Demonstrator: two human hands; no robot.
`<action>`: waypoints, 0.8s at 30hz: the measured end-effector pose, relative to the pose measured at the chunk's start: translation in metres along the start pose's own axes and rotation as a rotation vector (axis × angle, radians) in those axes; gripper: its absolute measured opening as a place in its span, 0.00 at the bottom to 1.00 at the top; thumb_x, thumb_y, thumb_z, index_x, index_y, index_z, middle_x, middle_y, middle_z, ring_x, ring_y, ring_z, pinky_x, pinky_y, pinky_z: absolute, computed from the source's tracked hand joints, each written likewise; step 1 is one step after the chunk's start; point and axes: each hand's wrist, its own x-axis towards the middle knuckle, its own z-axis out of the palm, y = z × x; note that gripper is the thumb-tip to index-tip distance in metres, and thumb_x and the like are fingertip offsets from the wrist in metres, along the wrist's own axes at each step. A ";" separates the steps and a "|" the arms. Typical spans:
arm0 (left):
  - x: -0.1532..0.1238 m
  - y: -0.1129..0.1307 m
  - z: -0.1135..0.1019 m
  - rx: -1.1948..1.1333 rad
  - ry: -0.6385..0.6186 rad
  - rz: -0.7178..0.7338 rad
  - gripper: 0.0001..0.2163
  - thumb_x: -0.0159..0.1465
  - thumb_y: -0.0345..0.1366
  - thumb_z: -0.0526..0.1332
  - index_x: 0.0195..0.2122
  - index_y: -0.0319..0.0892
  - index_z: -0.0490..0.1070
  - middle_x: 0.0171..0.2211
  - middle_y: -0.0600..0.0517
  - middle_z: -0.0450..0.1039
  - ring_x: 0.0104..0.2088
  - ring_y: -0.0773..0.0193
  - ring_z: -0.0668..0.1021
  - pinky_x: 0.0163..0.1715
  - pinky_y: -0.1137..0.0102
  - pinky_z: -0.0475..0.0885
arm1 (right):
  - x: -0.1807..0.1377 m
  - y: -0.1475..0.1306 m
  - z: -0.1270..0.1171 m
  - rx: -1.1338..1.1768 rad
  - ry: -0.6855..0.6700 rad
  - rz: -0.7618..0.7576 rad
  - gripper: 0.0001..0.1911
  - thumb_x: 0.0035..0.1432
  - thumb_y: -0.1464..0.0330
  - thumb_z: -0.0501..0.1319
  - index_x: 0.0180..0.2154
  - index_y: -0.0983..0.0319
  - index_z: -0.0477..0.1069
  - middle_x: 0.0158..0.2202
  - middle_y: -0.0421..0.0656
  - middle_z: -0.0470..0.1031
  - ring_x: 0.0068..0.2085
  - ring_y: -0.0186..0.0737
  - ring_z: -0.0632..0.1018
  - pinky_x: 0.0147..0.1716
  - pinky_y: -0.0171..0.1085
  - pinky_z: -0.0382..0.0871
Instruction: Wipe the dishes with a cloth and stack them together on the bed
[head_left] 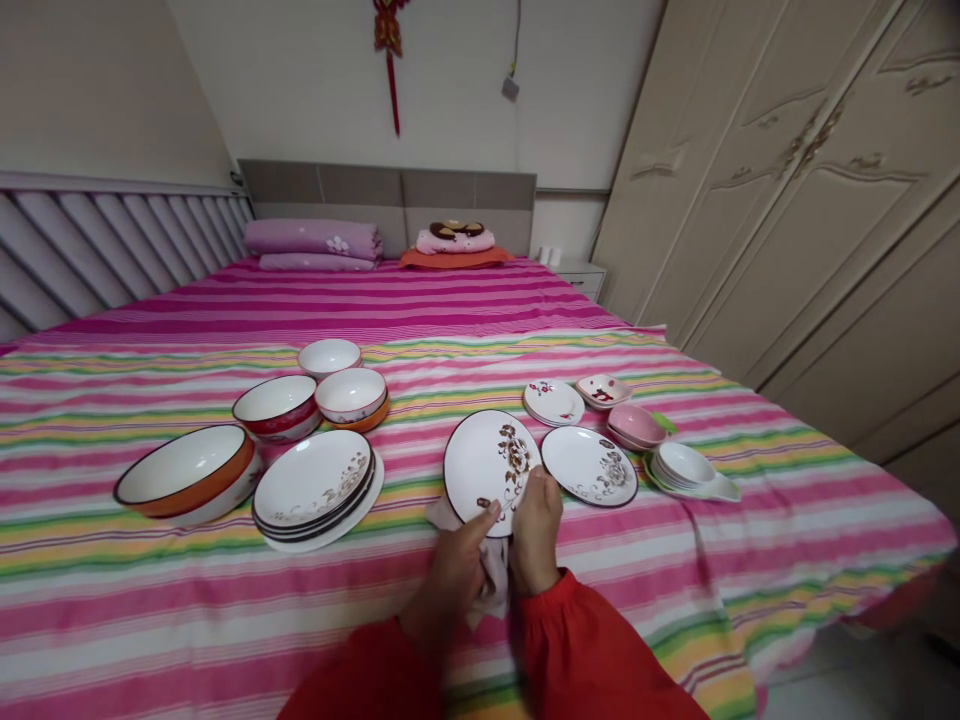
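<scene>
A white plate [480, 460] with a dark rim and brown flowers is tilted up between my two hands. My left hand [456, 570] grips its lower edge, thumb on the face. A greyish-pink cloth [493, 578] hangs beneath the plate, partly hidden by my hands. On the lower right rim, my right hand [537, 525] is closed, its thumb at the edge and the other fingers mostly hidden. Just right of it, a matching plate [577, 465] lies flat on the striped sheet.
A stack of plates [307, 480] lies to the left, near a large orange bowl [187, 470], a red bowl [276, 408] and other bowls [351, 395]. Small plates [551, 402], pink bowls [636, 425] and white dishes [684, 464] sit to the right. Wardrobes [810, 200] stand beside the bed.
</scene>
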 end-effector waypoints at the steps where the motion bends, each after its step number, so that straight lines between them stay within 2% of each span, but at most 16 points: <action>1: 0.001 0.003 -0.002 0.008 0.003 -0.007 0.27 0.44 0.33 0.74 0.47 0.38 0.74 0.42 0.44 0.80 0.50 0.50 0.78 0.52 0.62 0.72 | -0.001 -0.002 0.000 0.012 -0.022 0.012 0.18 0.59 0.51 0.55 0.28 0.59 0.62 0.24 0.36 0.68 0.27 0.36 0.70 0.27 0.35 0.65; 4: 0.006 0.023 -0.007 0.035 0.017 -0.059 0.22 0.48 0.36 0.72 0.44 0.35 0.75 0.38 0.43 0.81 0.47 0.49 0.79 0.49 0.61 0.74 | 0.002 -0.014 -0.002 -0.014 -0.143 -0.016 0.20 0.57 0.50 0.58 0.26 0.59 0.61 0.21 0.35 0.65 0.25 0.35 0.67 0.24 0.34 0.62; 8: 0.008 0.048 -0.014 0.108 0.031 -0.047 0.20 0.48 0.35 0.71 0.43 0.36 0.76 0.37 0.44 0.81 0.43 0.48 0.81 0.45 0.61 0.76 | 0.018 -0.034 -0.009 -0.100 -0.272 -0.121 0.23 0.54 0.48 0.60 0.23 0.59 0.61 0.19 0.33 0.59 0.24 0.33 0.61 0.24 0.33 0.59; 13: 0.010 0.051 -0.019 0.156 -0.014 -0.044 0.20 0.49 0.34 0.70 0.44 0.37 0.75 0.38 0.43 0.81 0.44 0.46 0.81 0.46 0.59 0.76 | 0.027 -0.047 -0.012 -0.137 -0.343 -0.176 0.25 0.56 0.47 0.57 0.21 0.59 0.58 0.20 0.34 0.57 0.24 0.33 0.60 0.24 0.34 0.57; 16: 0.011 0.044 -0.017 0.099 0.035 -0.087 0.19 0.50 0.34 0.69 0.43 0.36 0.75 0.36 0.43 0.81 0.44 0.46 0.80 0.47 0.58 0.75 | 0.021 -0.044 -0.009 -0.189 -0.274 -0.241 0.25 0.58 0.46 0.55 0.22 0.59 0.58 0.20 0.34 0.58 0.25 0.34 0.60 0.25 0.34 0.57; 19: 0.009 0.033 -0.010 0.022 0.043 -0.080 0.20 0.51 0.34 0.68 0.46 0.37 0.74 0.39 0.45 0.81 0.48 0.48 0.79 0.49 0.59 0.74 | 0.015 -0.033 -0.008 -0.209 -0.141 -0.259 0.24 0.60 0.47 0.53 0.23 0.59 0.59 0.21 0.35 0.61 0.25 0.34 0.61 0.26 0.35 0.57; 24: -0.001 0.008 0.003 -0.035 -0.014 -0.088 0.25 0.47 0.34 0.71 0.47 0.36 0.74 0.42 0.42 0.80 0.51 0.48 0.77 0.53 0.61 0.72 | 0.009 -0.003 -0.005 -0.110 0.021 -0.105 0.22 0.59 0.49 0.52 0.26 0.60 0.63 0.24 0.38 0.69 0.29 0.37 0.69 0.30 0.36 0.63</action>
